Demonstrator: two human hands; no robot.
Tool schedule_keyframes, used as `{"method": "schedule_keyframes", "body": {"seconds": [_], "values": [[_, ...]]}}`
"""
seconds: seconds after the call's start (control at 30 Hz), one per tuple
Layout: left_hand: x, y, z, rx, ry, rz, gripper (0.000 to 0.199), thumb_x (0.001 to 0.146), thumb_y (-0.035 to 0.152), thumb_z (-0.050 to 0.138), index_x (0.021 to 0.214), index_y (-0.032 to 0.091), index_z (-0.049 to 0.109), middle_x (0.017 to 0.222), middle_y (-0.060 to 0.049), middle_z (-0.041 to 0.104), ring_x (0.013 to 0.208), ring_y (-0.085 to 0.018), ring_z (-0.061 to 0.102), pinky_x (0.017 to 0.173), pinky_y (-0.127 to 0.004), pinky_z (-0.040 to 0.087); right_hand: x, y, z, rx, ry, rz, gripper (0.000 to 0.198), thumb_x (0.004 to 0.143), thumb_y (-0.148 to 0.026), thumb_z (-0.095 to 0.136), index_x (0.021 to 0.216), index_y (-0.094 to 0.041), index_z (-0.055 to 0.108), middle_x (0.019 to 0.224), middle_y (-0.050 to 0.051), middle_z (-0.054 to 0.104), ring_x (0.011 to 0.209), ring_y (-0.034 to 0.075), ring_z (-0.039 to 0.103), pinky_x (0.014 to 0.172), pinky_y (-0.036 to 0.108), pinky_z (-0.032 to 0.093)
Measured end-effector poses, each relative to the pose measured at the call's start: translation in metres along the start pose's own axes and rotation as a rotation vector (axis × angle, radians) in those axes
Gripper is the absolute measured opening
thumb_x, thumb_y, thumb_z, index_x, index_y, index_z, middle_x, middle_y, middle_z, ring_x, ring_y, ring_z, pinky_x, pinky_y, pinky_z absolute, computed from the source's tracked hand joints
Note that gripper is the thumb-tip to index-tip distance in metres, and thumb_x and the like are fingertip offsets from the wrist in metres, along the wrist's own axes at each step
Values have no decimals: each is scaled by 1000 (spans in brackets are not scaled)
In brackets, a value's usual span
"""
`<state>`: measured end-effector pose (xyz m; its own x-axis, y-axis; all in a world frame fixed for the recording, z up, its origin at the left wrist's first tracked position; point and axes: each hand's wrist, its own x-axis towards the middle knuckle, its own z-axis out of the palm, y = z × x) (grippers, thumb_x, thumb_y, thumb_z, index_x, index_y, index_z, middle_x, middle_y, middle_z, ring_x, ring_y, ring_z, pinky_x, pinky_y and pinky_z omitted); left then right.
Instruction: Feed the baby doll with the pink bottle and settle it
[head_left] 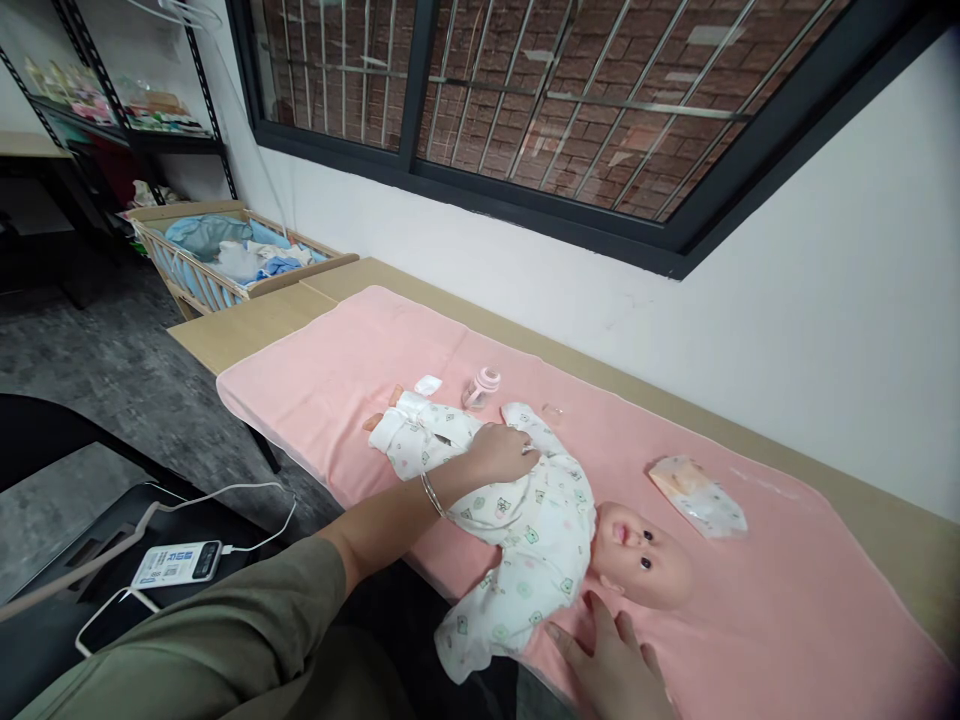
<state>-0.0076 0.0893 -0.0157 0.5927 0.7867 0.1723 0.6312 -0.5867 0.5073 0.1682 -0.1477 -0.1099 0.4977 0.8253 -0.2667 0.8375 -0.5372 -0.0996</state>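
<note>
A baby doll (637, 560) lies on its back in a white patterned top (551, 505) and matching pants (409, 440). Its head is toward the right and its bare feet toward the left. My left hand (501, 453), with a bracelet at the wrist, is over the doll's middle, its curled fingers closed on the front of the top; the fingertips are partly hidden. Below the doll's head and shoulder, my right hand (611, 665) is open with its fingers spread, by the pink mat (757, 620). Both sleeves of the top lie stretched out to the sides.
Beyond the doll are a small pink-lidded baby bottle (481, 388), a folded white piece (428, 385), a clear small item (552, 411) and a plastic packet (697, 495). A wooden crib (255, 290) adjoins the table. A cabled white power bank (178, 564) lies at lower left.
</note>
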Motion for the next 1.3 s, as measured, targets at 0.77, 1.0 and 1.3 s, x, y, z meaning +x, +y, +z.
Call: {"method": "schedule_keyframes", "body": {"seconds": [0.77, 1.0, 1.3], "values": [[-3, 3, -5, -3, -11, -14, 33, 96, 41, 48, 85, 19, 69, 96, -8, 77, 94, -24, 71, 82, -33, 50, -1, -1, -3, -45, -61, -1, 83, 87, -64, 35, 155, -16, 31, 159, 20, 31, 144, 43, 35, 106, 62, 42], [-3, 4, -6, -5, -16, -14, 32, 96, 40, 48, 85, 19, 69, 96, -9, 77, 93, -24, 71, 81, -32, 49, 0, -3, -5, -91, -83, 19, 85, 88, -65, 35, 156, -14, 30, 159, 18, 31, 141, 43, 38, 117, 53, 34], [-1, 2, -4, 1, -20, -9, 31, 96, 38, 48, 84, 19, 68, 96, -9, 77, 94, -24, 71, 84, -33, 50, -2, -3, 0, -38, 32, -23, 76, 84, -59, 39, 146, -14, 41, 150, 22, 44, 142, 41, 40, 112, 58, 38]]}}
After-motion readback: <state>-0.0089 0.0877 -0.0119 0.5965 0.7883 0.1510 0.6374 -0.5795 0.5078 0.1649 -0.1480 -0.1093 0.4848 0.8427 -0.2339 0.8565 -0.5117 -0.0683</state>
